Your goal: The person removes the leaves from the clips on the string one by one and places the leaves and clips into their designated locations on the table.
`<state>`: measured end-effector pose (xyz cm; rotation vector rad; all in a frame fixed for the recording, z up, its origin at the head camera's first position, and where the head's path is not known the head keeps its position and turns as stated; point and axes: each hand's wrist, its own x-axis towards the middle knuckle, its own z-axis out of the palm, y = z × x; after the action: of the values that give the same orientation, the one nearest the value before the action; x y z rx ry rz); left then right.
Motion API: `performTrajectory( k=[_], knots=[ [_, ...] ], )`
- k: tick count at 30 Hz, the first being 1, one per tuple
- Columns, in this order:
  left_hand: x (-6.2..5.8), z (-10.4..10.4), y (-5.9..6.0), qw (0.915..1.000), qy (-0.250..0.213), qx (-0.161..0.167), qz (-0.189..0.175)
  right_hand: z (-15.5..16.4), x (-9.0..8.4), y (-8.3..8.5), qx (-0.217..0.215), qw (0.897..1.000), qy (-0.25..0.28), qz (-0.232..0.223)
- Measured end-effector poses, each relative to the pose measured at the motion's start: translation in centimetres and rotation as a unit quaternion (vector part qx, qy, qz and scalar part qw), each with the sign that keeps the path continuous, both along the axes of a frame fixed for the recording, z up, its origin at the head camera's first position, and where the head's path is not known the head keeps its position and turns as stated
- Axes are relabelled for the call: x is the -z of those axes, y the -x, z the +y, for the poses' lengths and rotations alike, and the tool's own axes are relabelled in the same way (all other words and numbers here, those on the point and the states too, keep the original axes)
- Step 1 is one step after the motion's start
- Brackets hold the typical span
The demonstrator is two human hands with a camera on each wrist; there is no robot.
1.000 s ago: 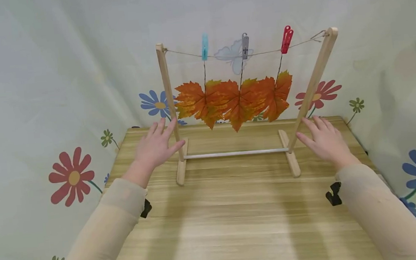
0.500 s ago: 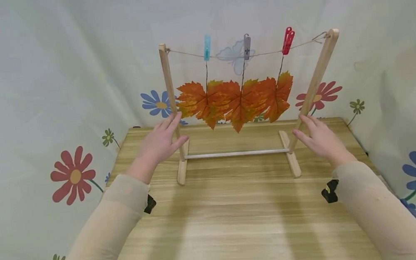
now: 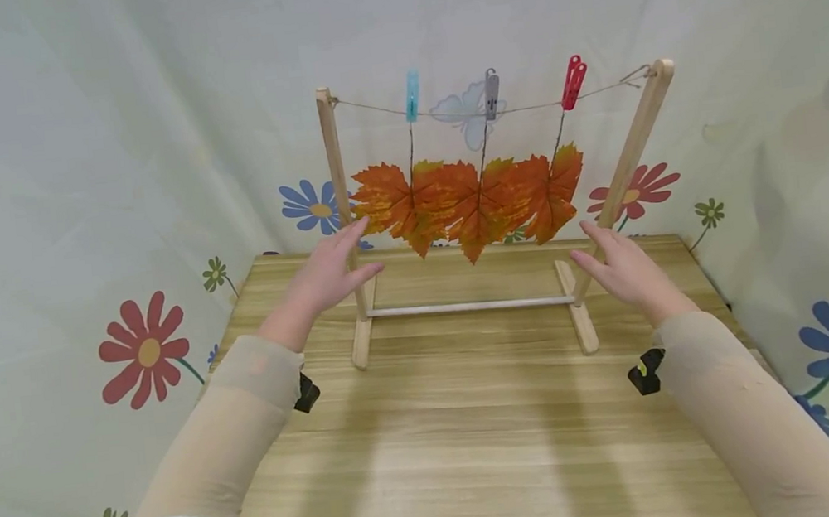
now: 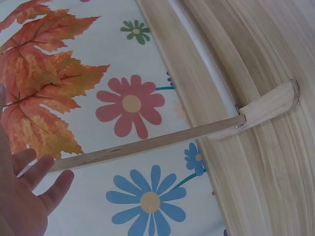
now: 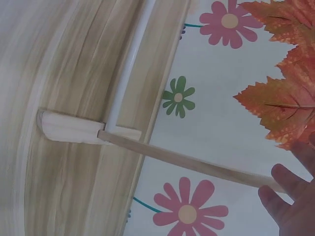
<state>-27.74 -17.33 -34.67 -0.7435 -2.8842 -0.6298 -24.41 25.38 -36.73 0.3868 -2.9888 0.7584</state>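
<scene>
Hands flank a small wooden drying rack (image 3: 471, 305) that stands in the middle of the head view, toward the far edge of the wooden table (image 3: 478, 452). The left hand (image 3: 326, 277) sits at the left-centre of the frame with fingers straight and spread, beside the left post (image 3: 338, 182); the left wrist view shows the fingers (image 4: 37, 169) crossing that post, though whether they touch it I cannot tell. The right hand (image 3: 621, 268) mirrors it at right-centre, fingers relaxed and extended next to the slanting right post (image 3: 629, 154), fingertips (image 5: 283, 179) near the wood. Neither hand grips anything.

A string (image 3: 520, 105) runs between the post tops in the upper half of the frame, carrying a blue peg (image 3: 411, 95), a grey peg (image 3: 491, 93) and a red peg (image 3: 572, 81). Each peg holds the stem of one orange leaf (image 3: 472, 199), and the three overlap at mid-frame.

Judging from this, the rack looks light and tall on narrow feet (image 3: 581, 317), so an uneven push from one hand could tip or twist it. The right post already leans outward, so pressure there might slacken the string. A finger brushing the leaves could tug a stem out of its peg.
</scene>
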Motion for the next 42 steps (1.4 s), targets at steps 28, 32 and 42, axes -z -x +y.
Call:
performTrajectory(
  k=[28,32,42],
  knots=[
    [-3.0,1.4,0.7,0.9893,-0.139,-0.041,-0.020,-3.3,-2.7,1.3,0.058,0.985,0.165,0.015],
    [-3.5,1.7,0.7,0.9876,-0.147,-0.048,-0.026,-3.8,-3.0,1.6,0.056,0.983,0.175,0.019],
    [-4.4,2.0,1.2,0.9812,-0.179,-0.061,-0.039,-5.1,-4.3,2.4,0.044,0.980,0.192,0.016]
  ],
)
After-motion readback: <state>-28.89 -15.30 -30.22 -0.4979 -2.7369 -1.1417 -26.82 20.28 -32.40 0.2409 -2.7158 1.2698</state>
